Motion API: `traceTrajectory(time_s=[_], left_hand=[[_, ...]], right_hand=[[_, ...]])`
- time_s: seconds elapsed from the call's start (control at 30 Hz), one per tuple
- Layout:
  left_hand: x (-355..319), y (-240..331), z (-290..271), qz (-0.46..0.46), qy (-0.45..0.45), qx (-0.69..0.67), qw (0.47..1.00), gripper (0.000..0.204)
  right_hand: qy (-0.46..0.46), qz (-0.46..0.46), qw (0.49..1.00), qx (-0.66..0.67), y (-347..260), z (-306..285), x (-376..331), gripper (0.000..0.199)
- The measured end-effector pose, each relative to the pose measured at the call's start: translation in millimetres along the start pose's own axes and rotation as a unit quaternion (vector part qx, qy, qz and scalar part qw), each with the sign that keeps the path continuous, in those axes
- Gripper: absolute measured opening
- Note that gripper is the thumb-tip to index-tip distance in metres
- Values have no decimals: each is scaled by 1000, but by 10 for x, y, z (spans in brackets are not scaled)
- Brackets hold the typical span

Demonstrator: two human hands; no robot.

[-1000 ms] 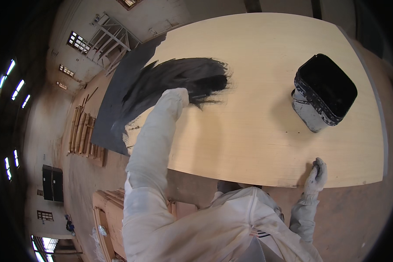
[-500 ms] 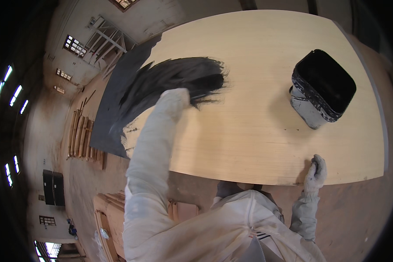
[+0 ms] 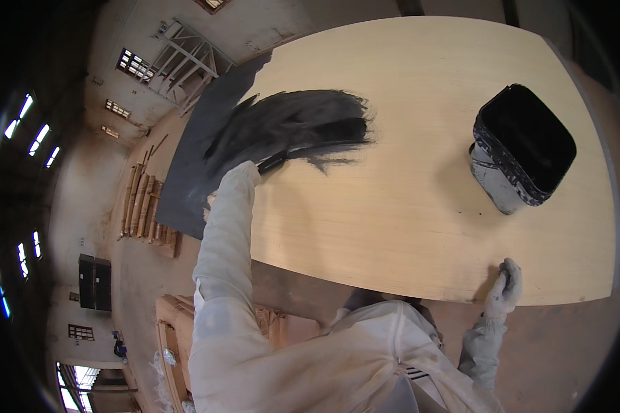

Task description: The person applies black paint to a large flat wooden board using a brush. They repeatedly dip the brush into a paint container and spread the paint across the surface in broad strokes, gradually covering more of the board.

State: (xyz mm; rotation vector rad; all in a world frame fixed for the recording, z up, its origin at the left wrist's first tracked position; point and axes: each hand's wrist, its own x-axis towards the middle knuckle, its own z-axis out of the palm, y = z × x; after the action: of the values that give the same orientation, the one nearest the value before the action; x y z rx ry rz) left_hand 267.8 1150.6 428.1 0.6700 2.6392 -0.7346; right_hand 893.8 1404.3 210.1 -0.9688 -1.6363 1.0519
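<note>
My gloved left hand [image 3: 242, 175] is closed around a black-coated paintbrush [image 3: 273, 162], which touches the lower edge of a wet black patch [image 3: 296, 124]. This streaky patch lies on a large pale wooden panel [image 3: 406, 220], and its right end is ragged with bristle marks. My right hand [image 3: 504, 294], in a pale glove with dark stains on the fingers, rests at the panel's near right edge. Its fingers are loosely bent, with nothing seen in them. Farther up on the right stands a square bucket [image 3: 501, 184], black inside and smeared with paint on its rim.
Dark grey coating [image 3: 186, 186] covers the panel's left end. Beyond it on the floor are stacked wooden poles [image 3: 142, 205] and a metal frame [image 3: 189, 62] against the wall. Brown boards [image 3: 176, 323] lie near my left side, below the panel.
My left hand has moved left and slightly down along the black patch, bringing the brush into sight. The whole view has shifted a little; my right hand stays at the panel's edge.
</note>
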Motion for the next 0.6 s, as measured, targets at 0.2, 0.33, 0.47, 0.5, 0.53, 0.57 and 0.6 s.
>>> traceTrajectory(time_s=[0.2, 0.33, 0.47, 0.5, 0.53, 0.57, 0.6], left_hand=[[122, 356, 137, 30, 40, -29, 998, 43], [-11, 152, 23, 7, 27, -101, 994, 44], [159, -225, 221, -61, 6, -63, 996, 42], [182, -111, 218, -42, 20, -56, 997, 42], [132, 100, 209, -27, 33, -52, 998, 42], [114, 231, 194, -13, 49, -48, 998, 42], [69, 254, 249, -28, 73, -57, 995, 42]], right_hand=[[6, -1, 1000, -21, 133, -25, -41, 33], [-29, -3, 998, -53, 293, -184, -6, 33], [-30, 6, 999, -32, 371, -119, -2, 35], [-15, 13, 999, -36, 385, -127, -15, 36], [-3, 19, 999, -39, 391, -139, -16, 36], [10, 22, 999, -40, 386, -127, -4, 37], [6, 27, 998, -50, 354, -127, 7, 38]])
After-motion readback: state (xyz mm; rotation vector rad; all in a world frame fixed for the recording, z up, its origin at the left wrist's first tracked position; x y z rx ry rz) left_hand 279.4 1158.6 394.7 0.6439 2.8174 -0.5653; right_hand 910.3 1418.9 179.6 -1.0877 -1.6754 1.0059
